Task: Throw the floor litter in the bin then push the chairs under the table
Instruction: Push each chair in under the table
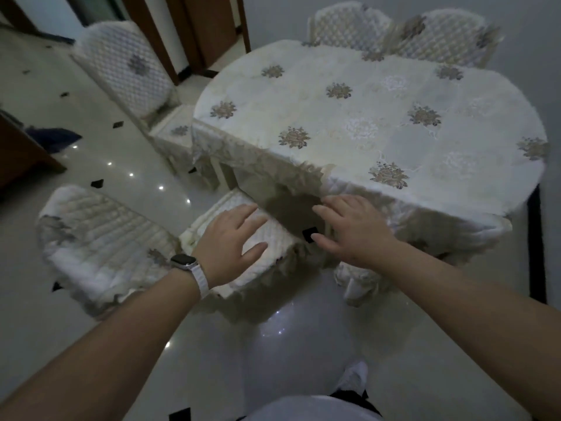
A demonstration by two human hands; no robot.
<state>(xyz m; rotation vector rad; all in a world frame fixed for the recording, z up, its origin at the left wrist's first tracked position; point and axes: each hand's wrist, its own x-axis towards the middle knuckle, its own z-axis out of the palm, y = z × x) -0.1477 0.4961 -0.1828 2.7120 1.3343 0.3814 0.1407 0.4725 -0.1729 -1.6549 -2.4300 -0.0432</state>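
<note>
The near chair (pixel 106 238) is standing directly under the left hand (pixel 230 238), turned sideways. Its quilted back is lying out to the left of that hand, and its seat is reaching partly beneath the hanging cloth edge. The left hand is spreading flat over the seat with straight fingers, holding nothing; the blur is hiding whether it is actually pressing down. The right hand (pixel 355 232) is hovering just beside it, fingers straight and slightly apart, holding nothing. Its fingertips are sitting close to the fringe of the tablecloth (pixel 364 117), above a black floor tile (pixel 309 233). A watch (pixel 183 261) on a white strap is sitting on the left wrist.

The tabletop is stretching away beyond both hands, covered by the pale cloth with flower motifs. A side chair (pixel 124 65) is standing far ahead and left of the left hand, its seat meeting the tabletop's end. Two far chairs (pixel 349 25) (pixel 443 34) are standing side by side beyond the right hand, against the far edge. The glossy floor (pixel 288 329) is showing below both forearms.
</note>
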